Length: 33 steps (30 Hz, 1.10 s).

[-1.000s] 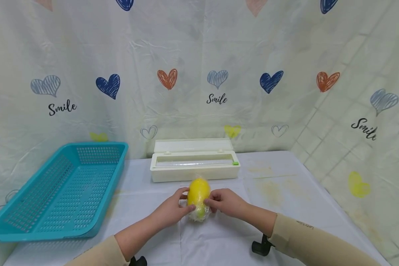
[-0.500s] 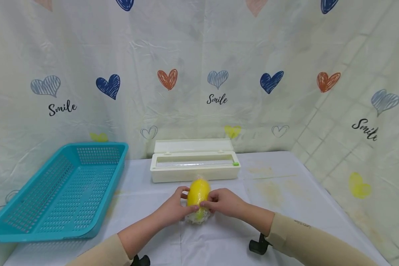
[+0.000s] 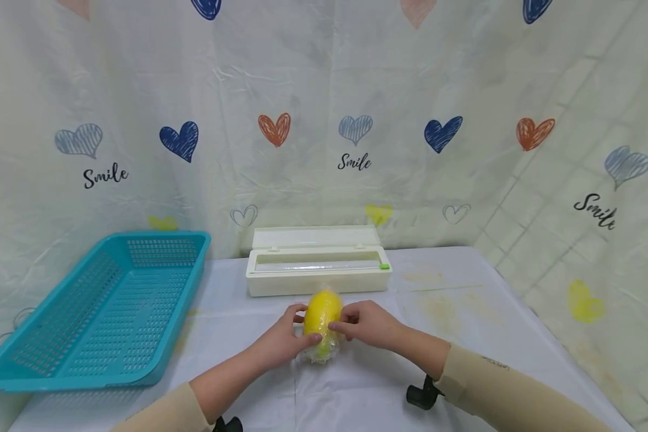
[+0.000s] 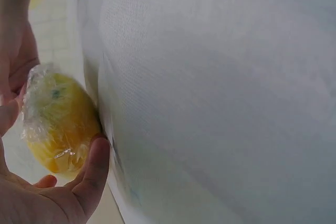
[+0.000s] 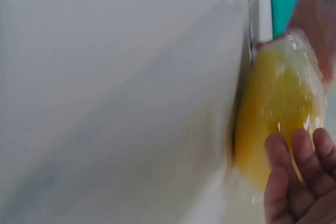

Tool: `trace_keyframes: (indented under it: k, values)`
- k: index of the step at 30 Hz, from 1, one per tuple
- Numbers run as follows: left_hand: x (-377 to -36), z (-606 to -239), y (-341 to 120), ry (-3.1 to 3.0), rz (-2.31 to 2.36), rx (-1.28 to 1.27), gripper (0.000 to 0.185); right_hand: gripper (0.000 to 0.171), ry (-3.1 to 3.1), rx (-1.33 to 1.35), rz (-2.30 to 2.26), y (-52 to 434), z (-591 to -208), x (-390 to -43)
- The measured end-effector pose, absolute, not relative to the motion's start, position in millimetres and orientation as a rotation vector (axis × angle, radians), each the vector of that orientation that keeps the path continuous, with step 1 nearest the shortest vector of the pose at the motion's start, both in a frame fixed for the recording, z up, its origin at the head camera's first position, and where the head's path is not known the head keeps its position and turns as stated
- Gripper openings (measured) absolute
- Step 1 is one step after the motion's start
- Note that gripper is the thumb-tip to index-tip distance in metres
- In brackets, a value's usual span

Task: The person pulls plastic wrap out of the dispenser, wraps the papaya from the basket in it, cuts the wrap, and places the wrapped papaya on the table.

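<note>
Film-wrapped yellow fruit (image 3: pixel 321 324) sits mid-table (image 3: pixel 464 336), just near of the white film dispenser (image 3: pixel 317 268), clasped between left hand (image 3: pixel 283 339) and right hand (image 3: pixel 368 326), whose fingertips should smooth the loose film down evenly without squeezing.

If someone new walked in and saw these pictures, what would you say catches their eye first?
First, the bright yellow fruit in clear film, held on the white tablecloth at the front middle by the left hand and the right hand. Next, the teal basket at the left, tilted up against the backdrop. Behind the fruit lies the white film dispenser with its lid open.
</note>
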<state>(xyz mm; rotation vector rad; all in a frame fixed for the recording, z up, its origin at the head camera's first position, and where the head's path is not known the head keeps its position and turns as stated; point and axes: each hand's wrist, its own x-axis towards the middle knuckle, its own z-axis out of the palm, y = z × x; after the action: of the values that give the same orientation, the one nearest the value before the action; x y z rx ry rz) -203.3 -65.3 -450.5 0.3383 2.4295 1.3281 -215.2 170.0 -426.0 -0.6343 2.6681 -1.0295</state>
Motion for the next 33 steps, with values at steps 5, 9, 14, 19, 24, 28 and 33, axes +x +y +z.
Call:
trace_keyframes:
  k: [5,9,14,19,24,28,33]
  values:
    - [-197.9,-448.8,-67.4,2.428,1.294,0.376,0.094,0.020,2.671,-0.827,-1.027,191.9,-418.7,-235.8]
    - [-196.4,-447.8,-66.7,2.449,1.251,0.388,0.096,0.047,2.652,-0.969,-0.948,203.4,-415.7,-258.1]
    - [-196.4,-449.5,-64.4,2.470,1.217,0.379,0.095,0.067,2.593,-0.960,-0.803,201.9,-414.7,-277.6]
    - [-198.0,-452.5,-64.2,2.460,1.218,0.406,0.092,0.067,2.537,-0.934,-0.676,194.9,-412.4,-285.2]
    - [-203.2,-455.1,-67.2,2.417,1.215,0.436,0.089,0.064,2.485,-0.925,-0.669,191.1,-408.9,-288.7]
    - [-207.8,-453.6,-71.0,2.369,1.228,0.450,0.086,0.060,2.501,-0.925,-0.644,190.3,-409.7,-290.6]
    - [-209.0,-448.0,-74.4,2.336,1.246,0.475,0.082,0.061,2.566,-0.909,-0.599,190.4,-409.6,-286.6]
